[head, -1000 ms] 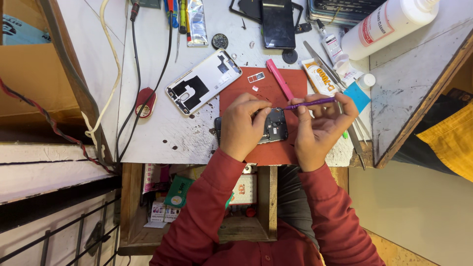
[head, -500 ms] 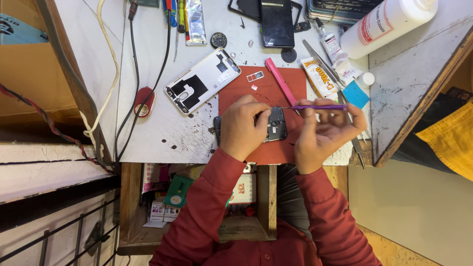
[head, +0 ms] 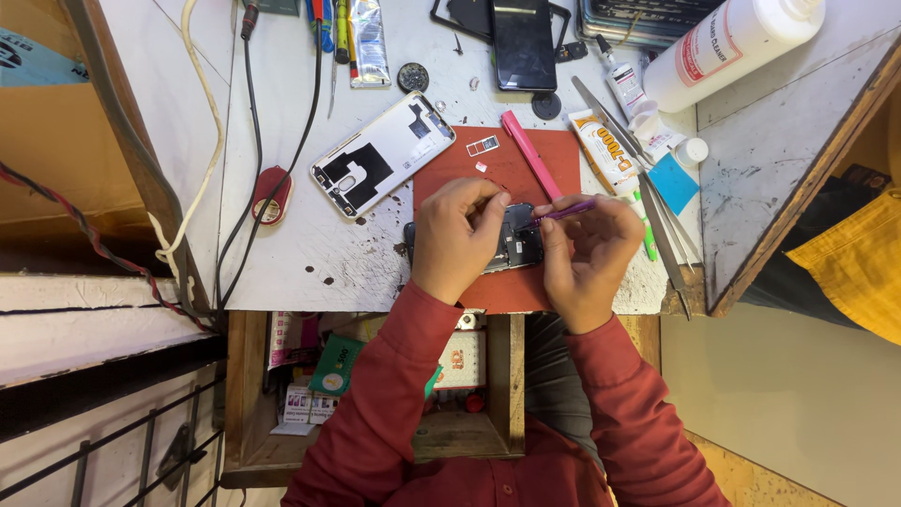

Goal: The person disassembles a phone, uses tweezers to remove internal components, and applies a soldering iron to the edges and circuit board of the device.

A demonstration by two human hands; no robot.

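Change: purple tool (head: 566, 210) now tilted, tip lowered onto opened phone (head: 519, 238).
Right hand (head: 587, 252): I pinch the tool.
Left hand (head: 458, 238): I clasp the phone, centred on red mat (head: 554, 161).

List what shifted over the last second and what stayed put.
The purple tool in the right hand tipped from level to point down-left into the opened phone. The left hand still steadies the phone on the red mat. The back cover and pink pen lie unmoved.

Both hands hide most of the opened dark phone body (head: 519, 235); the white plastic bottle (head: 727, 45) runs off the top edge.
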